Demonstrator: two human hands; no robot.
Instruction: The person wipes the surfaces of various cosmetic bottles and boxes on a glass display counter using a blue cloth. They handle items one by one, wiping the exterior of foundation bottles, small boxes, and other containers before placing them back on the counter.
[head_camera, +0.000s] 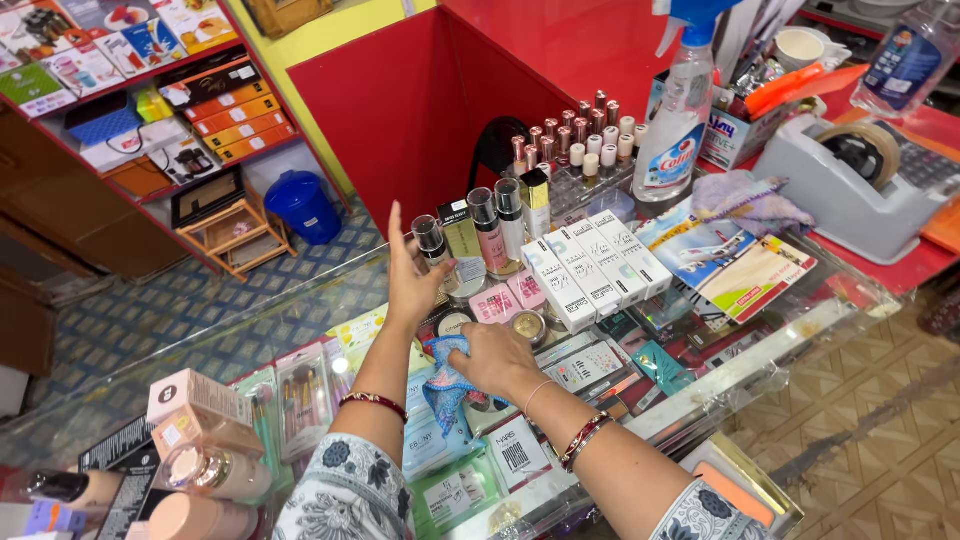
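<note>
The right hand (495, 358) lies on the glass counter (300, 300), its fingers curled and pressing a blue cloth (445, 385) down against the glass; the cloth is bunched under the palm and spills out toward the near left. Just to the far left of it, the left hand (412, 278) is raised with the palm open and the fingers straight and held close together, its tips next to a small bottle with a dark cap (431, 240). That bottle stands at the left end of a short row of similar bottles and tubes (490, 225), and to their right lies a row of white boxes (595, 265). Small round compacts (528, 325) and pink packets (497, 303) sit just beyond the right hand. Further back a clear spray bottle with a blue trigger (682, 110) stands before a red partition (400, 100), and a grey tape dispenser (850, 175) rests at the far right. Pale makeup bottles and boxes (200, 440) crowd the near left corner.
</note>
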